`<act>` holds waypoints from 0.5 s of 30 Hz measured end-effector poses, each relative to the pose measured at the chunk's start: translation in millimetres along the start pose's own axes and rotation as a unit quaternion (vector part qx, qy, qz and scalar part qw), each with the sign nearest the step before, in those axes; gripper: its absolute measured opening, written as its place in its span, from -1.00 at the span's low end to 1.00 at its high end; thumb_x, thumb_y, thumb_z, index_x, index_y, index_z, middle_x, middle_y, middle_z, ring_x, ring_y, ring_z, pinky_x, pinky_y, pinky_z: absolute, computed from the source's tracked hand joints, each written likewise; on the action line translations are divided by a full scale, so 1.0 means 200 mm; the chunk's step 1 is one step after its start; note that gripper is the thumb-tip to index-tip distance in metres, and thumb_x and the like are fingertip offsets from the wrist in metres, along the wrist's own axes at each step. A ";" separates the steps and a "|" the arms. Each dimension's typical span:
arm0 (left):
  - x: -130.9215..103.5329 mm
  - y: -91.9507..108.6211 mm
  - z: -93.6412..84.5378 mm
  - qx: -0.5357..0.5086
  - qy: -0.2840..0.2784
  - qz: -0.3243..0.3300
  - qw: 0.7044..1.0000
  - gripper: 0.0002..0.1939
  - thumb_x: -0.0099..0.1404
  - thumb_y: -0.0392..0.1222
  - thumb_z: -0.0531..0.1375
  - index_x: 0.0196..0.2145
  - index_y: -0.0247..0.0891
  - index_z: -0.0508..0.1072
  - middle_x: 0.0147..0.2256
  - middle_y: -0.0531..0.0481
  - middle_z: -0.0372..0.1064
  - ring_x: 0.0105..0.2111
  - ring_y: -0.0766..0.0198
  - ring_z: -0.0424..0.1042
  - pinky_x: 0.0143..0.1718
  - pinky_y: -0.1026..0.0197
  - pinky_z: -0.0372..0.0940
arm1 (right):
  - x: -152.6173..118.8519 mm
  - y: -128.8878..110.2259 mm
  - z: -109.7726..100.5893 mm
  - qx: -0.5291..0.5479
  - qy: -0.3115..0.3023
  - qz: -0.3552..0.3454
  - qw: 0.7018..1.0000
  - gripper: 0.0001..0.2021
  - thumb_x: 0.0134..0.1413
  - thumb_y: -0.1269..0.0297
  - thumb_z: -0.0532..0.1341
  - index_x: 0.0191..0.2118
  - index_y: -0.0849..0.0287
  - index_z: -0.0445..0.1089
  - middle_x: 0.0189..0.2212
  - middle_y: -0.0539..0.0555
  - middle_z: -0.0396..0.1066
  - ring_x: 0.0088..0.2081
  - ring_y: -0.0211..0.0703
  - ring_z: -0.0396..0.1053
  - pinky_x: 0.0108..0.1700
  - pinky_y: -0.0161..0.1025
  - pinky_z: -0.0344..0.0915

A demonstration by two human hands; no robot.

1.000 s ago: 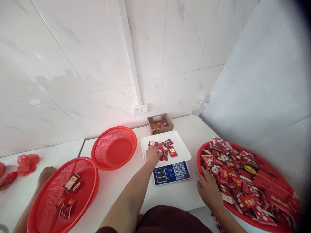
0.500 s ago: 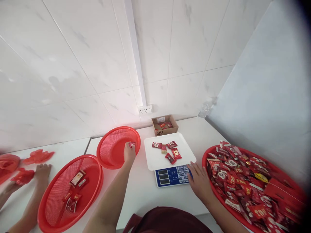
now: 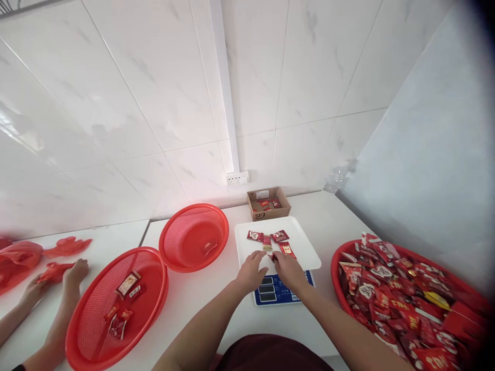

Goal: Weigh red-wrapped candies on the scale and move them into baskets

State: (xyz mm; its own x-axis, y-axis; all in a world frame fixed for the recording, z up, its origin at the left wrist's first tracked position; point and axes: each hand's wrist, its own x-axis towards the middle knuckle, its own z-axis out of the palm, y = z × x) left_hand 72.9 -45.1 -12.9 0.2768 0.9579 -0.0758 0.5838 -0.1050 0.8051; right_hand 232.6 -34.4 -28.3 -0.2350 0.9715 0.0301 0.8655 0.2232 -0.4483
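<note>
My left hand (image 3: 251, 271) rests at the front edge of the white scale tray (image 3: 309, 252), fingers bent and a little apart, with nothing seen in it. Beside it, my right hand (image 3: 288, 270) has its fingers closed on a small dark red packet (image 3: 275, 258), mostly hidden under the fingertips. Other small red packets (image 3: 279, 236) lie on the tray. Below the tray shows the scale's blue keypad panel (image 3: 284, 289). In the round red basket (image 3: 193, 237) to the left lies one red packet (image 3: 211, 248).
A larger red basket (image 3: 154, 304) holds a few packets. At the right, another basket (image 3: 340, 299) is heaped with red packets. A cardboard box (image 3: 270, 210) stands behind the scale. At the far left, another person's hands (image 3: 75, 273) handle a red bag (image 3: 56, 271).
My left hand has left the round basket, where a packet now lies, and come to the tray. My right hand has moved left from the keypad onto the tray's packet. The view has shifted slightly.
</note>
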 end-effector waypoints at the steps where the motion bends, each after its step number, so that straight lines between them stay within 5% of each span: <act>1: 0.01 0.01 0.01 -0.046 -0.012 -0.012 0.999 -0.50 0.16 -0.30 0.15 0.08 -0.19 0.26 0.08 -0.15 0.26 0.05 0.13 0.27 0.09 0.01 0.20 | 0.00 -0.01 0.00 0.058 -0.015 0.001 0.998 -0.68 0.15 0.40 -0.09 -0.08 0.20 0.32 -0.30 0.14 0.49 -0.27 -0.11 0.42 -0.26 -0.21 0.25; 5: 0.06 0.03 0.02 -0.251 -0.036 -0.105 0.962 -0.70 0.20 -0.18 0.16 -0.10 -0.29 0.37 -0.24 -0.10 0.44 -0.32 0.26 0.44 -0.28 0.14 0.40 | -0.02 -0.04 0.01 0.366 -0.078 0.045 0.926 -0.64 0.14 0.21 -0.04 0.03 0.17 0.22 -0.32 0.07 0.49 -0.33 -0.15 0.46 -0.27 -0.20 0.33; 7: 0.08 0.02 -0.02 -0.272 0.004 -0.134 0.953 -0.77 0.18 -0.13 0.19 -0.25 -0.34 0.40 -0.36 -0.09 0.45 -0.43 0.28 0.44 -0.37 0.18 0.39 | -0.03 -0.02 0.01 0.404 -0.068 0.087 0.908 -0.59 0.10 0.13 0.01 0.03 0.18 0.21 -0.30 0.09 0.49 -0.31 -0.15 0.46 -0.22 -0.18 0.34; 11: 0.14 -0.06 -0.21 -0.192 0.190 -0.185 0.945 -0.71 0.30 -0.08 0.07 -0.12 -0.34 0.33 -0.21 -0.20 0.44 -0.31 0.27 0.47 -0.28 0.20 0.39 | -0.05 0.07 -0.01 0.303 -0.016 0.137 0.943 -0.58 0.07 0.16 0.03 0.03 0.20 0.23 -0.14 0.16 0.43 -0.19 -0.13 0.42 -0.10 -0.14 0.32; 15: 0.17 -0.15 -0.40 -0.067 0.296 -0.237 0.923 -0.52 0.33 -0.11 -0.01 0.16 -0.28 0.03 0.15 -0.37 0.11 0.05 0.08 0.30 -0.02 0.00 0.28 | -0.07 0.19 -0.02 0.105 0.020 0.093 0.990 -0.60 0.06 0.31 0.01 0.04 0.19 0.30 0.00 0.20 0.36 0.05 -0.01 0.27 0.08 -0.04 0.18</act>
State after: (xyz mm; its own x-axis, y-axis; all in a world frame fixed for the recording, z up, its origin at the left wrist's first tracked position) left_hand 3.9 12.4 6.5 -0.4748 0.8696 -0.1356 0.4217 0.3600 0.8322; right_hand 270.5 -39.6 -41.2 -0.0579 0.9977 -0.0366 0.7801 0.0223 -0.6252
